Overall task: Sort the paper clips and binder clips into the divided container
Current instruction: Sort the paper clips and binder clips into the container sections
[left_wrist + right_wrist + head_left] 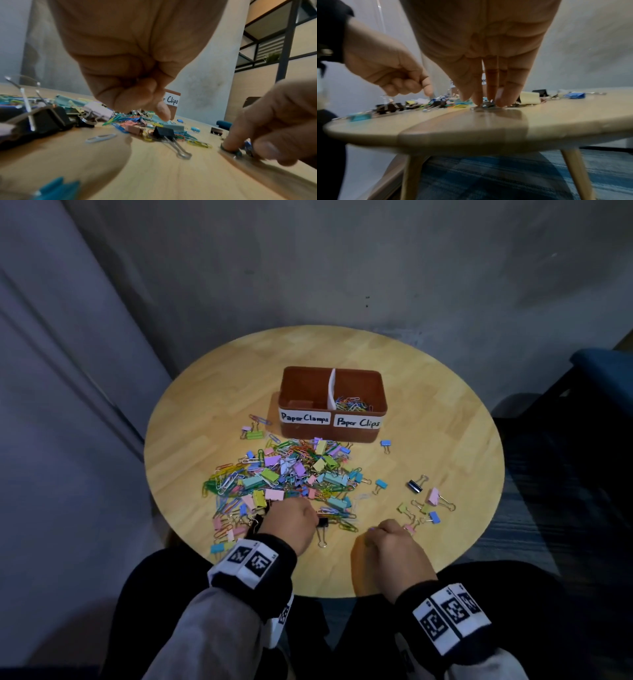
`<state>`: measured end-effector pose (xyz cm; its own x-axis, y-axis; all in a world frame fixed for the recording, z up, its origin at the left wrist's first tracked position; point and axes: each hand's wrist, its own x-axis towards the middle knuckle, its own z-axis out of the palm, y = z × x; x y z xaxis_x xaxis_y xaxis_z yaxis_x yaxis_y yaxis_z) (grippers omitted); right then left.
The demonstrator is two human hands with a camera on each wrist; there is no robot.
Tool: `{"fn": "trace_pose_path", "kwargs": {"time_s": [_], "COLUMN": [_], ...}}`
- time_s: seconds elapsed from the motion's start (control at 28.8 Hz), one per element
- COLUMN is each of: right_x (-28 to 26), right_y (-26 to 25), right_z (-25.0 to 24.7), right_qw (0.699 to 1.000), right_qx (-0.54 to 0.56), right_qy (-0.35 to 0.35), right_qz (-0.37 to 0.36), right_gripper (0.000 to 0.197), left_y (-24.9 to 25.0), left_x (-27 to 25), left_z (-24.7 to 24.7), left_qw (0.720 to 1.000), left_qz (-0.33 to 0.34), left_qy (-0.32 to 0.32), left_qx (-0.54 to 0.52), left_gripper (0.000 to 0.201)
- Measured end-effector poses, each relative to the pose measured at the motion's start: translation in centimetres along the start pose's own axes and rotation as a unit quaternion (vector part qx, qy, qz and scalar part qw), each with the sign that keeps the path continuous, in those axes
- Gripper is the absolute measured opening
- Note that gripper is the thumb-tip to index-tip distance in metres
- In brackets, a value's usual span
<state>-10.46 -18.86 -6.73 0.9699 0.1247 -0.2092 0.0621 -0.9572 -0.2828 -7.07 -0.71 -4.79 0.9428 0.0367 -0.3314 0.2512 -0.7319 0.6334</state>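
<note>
A brown divided box (356,436) stands in the middle of the round wooden table (445,440). Its right part, with the label "Paper Clips", contains colourful paper clips (352,404); the left part, "Paper Clamps", looks almost without content. In front of the box lies a big mixed pile of clips (284,474). The left hand (291,522) is at the near edge of this pile, fingers curled; something thin seems pinched, but I cannot tell what. A black binder clip (322,523) lies just beside it. The right hand (394,546), nearer than the box and to its right, grasps with the fingertips (489,98) a small clip (486,104) on the table.
</note>
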Motion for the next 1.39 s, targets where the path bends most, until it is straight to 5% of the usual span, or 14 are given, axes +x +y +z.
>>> {"fn": "trace_pose_path", "kwargs": {"time_s": [0.17,0.31,0.52,0.66,1.15,1.39], "right_x": [1.8,4.1,6.0,6.5,5.0,4.5], "right_y": [-1.1,-3.0,-3.7,-3.7,-3.9,-2.2], "right_z": [-2.6,-2.6,-1.0,-0.9,-2.0,-2.7], "right_qw": [0.999,0.999,0.998,0.997,0.998,0.995], "right_qx": [-0.002,-0.001,0.033,0.042,-0.054,0.046], "right_qy": [0.032,0.008,-0.003,0.006,-0.013,0.045], "right_qz": [0.029,0.045,0.055,0.058,0.025,0.07], "right_gripper": [0.024,0.023,0.035,0.026,0.021,0.005], "left_y": [0.9,1.1,0.6,0.9,1.9,1.2], "left_x": [0.7,0.8,0.7,1.0,2.3,2.8], "left_z": [0.8,0.9,1.0,0.5,-0.3,-0.7], "left_qw": [0.99,0.987,0.99,0.994,0.966,0.95], "left_qz": [0.04,0.01,-0.004,-0.005,0.063,0.056], "left_qy": [0.045,0.013,-0.027,0.004,-0.004,-0.066], "left_qx": [0.127,0.161,0.135,0.11,0.249,0.299], "left_gripper": [0.019,0.004,0.024,0.02,0.007,0.022]}}
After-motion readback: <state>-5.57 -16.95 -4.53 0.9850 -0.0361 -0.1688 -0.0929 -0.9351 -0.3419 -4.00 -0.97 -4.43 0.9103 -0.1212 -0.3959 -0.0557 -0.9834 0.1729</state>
